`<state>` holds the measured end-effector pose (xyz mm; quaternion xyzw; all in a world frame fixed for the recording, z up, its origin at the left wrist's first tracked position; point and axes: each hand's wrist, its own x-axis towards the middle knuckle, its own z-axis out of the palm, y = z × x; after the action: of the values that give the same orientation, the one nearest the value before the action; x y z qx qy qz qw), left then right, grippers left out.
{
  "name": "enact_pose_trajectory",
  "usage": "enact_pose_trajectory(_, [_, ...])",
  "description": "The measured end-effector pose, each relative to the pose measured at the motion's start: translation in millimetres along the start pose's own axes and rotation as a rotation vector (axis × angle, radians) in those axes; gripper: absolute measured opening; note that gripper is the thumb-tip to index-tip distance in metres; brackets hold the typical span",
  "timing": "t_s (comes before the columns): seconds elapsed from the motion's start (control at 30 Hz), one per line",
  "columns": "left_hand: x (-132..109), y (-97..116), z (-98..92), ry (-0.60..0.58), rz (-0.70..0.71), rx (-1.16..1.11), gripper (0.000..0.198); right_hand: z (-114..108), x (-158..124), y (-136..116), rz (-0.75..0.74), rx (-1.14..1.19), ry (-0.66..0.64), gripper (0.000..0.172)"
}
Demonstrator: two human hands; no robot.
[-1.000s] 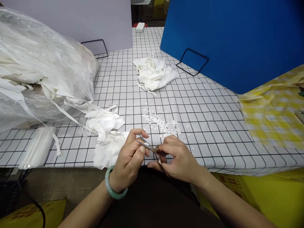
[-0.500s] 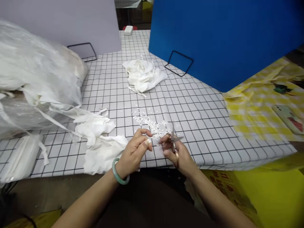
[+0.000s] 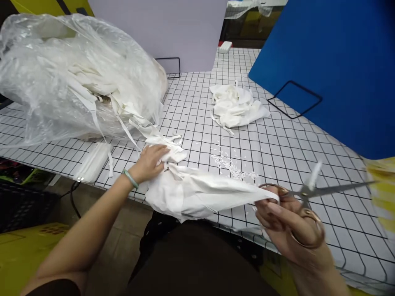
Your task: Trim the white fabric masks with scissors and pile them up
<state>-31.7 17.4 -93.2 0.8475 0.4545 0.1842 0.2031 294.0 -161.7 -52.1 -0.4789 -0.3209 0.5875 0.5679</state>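
My right hand has rose-gold-handled scissors looped over its fingers, blades apart and pointing right. Between its thumb and fingers it also pinches the narrow end of a white cloth piece, which stretches left along the table's front edge. On a second bunched white cloth rests my left hand, a green bangle at its wrist. Its fingers are stretched over the fabric with the thumb apart. Small white clippings are scattered behind the stretched cloth.
A clear plastic bag stuffed with white cloth stands at left, straps trailing out. Near it lies a white power strip-like box. A crumpled white cloth pile sits farther back. Lilac and blue panels stand on the checked tablecloth.
My left hand has moved left onto the bunched cloth. My right hand has turned the scissors rightward and drawn a cloth's end to the right. The view has swung left.
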Motion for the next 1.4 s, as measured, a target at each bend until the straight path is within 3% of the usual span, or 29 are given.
enact_pose_trajectory(0.07, [11,-31,-19.7,0.07,-0.068,0.098,0.038,-2,-4,-10,-0.074,-0.038,-0.039,0.033])
enact_pose_trajectory(0.13, [19,-44,-34.7,0.17,-0.114,0.123,0.038,-1,-8,-13,-0.116,-0.094,-0.051,0.037])
enact_pose_trajectory(0.2, [18,-38,-38.2,0.271,-0.131,0.133,0.043,2,-9,-11,-0.109,-0.13,-0.065,0.036])
enact_pose_trajectory(0.27, [12,-18,-28.1,0.305,-0.068,0.121,0.046,4,-9,-8,-0.094,-0.123,-0.083,0.037])
enact_pose_trajectory(0.3, [8,-7,-19.5,0.263,-0.004,0.097,0.045,4,-9,-7,-0.092,-0.123,-0.095,0.038])
enact_pose_trajectory(0.37, [0,13,-1.0,0.073,0.154,0.018,0.036,3,-8,-8,-0.109,-0.146,-0.121,0.035])
enact_pose_trajectory(0.43, [-3,26,11.9,-0.068,0.217,-0.036,0.02,3,-7,-10,-0.14,-0.193,-0.177,0.03])
enact_pose_trajectory(0.5, [-4,35,14.2,-0.058,0.172,-0.043,0.011,9,-3,-8,-0.122,-0.281,-0.303,0.025])
enact_pose_trajectory(0.57, [-4,45,7.0,0.006,0.127,-0.036,0.012,25,4,3,-0.076,-0.454,-0.3,0.021])
enact_pose_trajectory(0.63, [-7,62,-4.9,0.062,0.082,-0.065,0.014,51,15,22,-0.11,-0.618,-0.074,0.025])
enact_pose_trajectory(0.67, [-10,71,-11.2,0.071,0.045,-0.113,0.015,65,21,34,-0.18,-0.629,0.05,0.034])
enact_pose_trajectory(0.73, [-18,88,-22.9,0.051,-0.063,-0.27,0.017,93,33,57,-0.284,-0.524,0.048,0.043])
enact_pose_trajectory(0.83, [-30,99,-36.7,-0.081,-0.222,-0.543,0.016,117,50,74,-0.238,-0.392,-0.072,0.025])
enact_pose_trajectory(1.0, [-44,88,-49.4,-0.411,-0.279,-0.889,0.018,106,82,52,-0.169,-0.292,-0.03,0.02])
enact_pose_trajectory(1.07, [-46,89,-50.9,-0.407,-0.259,-0.922,0.025,102,93,43,-0.2,-0.236,-0.033,0.02])
enact_pose_trajectory(1.2, [-43,105,-51.0,-0.239,-0.14,-0.885,0.029,108,100,41,-0.1,-0.135,-0.109,0.023])
enact_pose_trajectory(1.33, [-37,118,-44.7,-0.319,-0.119,-0.97,0.036,114,97,49,0.015,-0.127,-0.24,0.025])
enact_pose_trajectory(1.4, [-34,122,-37.6,-0.26,-0.089,-0.969,0.036,113,96,50,0.032,-0.128,-0.262,0.026])
